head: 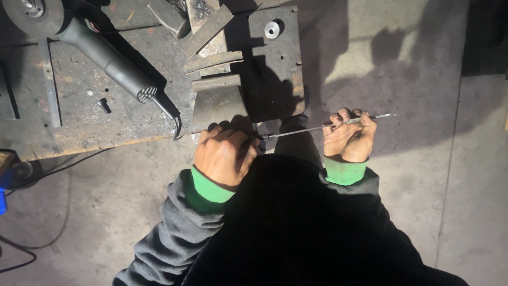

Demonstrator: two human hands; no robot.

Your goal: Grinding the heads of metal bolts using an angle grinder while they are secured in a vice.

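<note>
A thin metal rod (301, 130) runs nearly level between my two hands, just off the front edge of the steel workbench (84, 122). My left hand (226, 154) is closed in a fist around the rod's left end, close to a bench vise (217, 103). Gripping the rod near its right end is my right hand (349, 135), with the pointed tip sticking out past the fingers. Both wrists show green cuffs under grey sleeves. What the left fist covers is hidden.
An angle grinder (100, 53) lies on the workbench at the upper left, its cable hanging off the edge. Several steel offcuts (206, 32) and a small metal ring (271, 29) lie near the vise. Cables (47, 175) trail over the concrete floor at left.
</note>
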